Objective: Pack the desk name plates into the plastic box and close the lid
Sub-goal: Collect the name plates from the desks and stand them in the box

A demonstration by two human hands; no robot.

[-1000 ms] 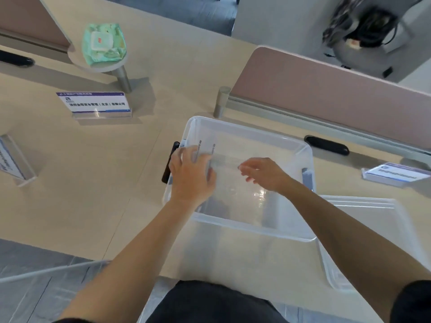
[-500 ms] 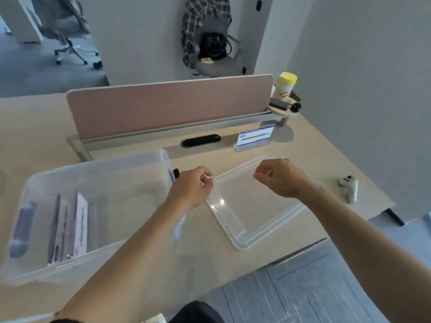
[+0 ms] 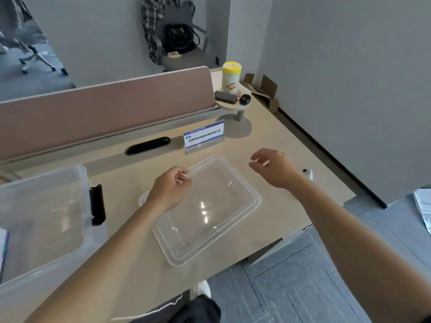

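The clear plastic box (image 3: 46, 229) stands open at the left, with a black latch (image 3: 96, 205) on its right end. A name plate (image 3: 2, 245) shows at the box's far left edge, mostly cut off. The clear lid (image 3: 217, 213) lies flat on the desk to the box's right. One blue-and-white name plate (image 3: 204, 136) stands on the desk behind the lid. My left hand (image 3: 171, 188) hovers over the lid's far left corner, fingers loosely curled and empty. My right hand (image 3: 274, 167) hangs beyond the lid's far right corner, fingers apart and empty.
A pink divider (image 3: 105, 113) runs along the back, with a black oblong cap (image 3: 148, 145) in front of it. A small round shelf (image 3: 233, 104) carries a yellow-lidded canister (image 3: 231, 76) and dark items. A small white device (image 3: 307, 173) lies behind my right wrist. The desk's edge (image 3: 326, 217) is close on the right.
My view has swung right, from the box to the lid. Both hands left the box and moved over the lid, the right hand spreading farther right.
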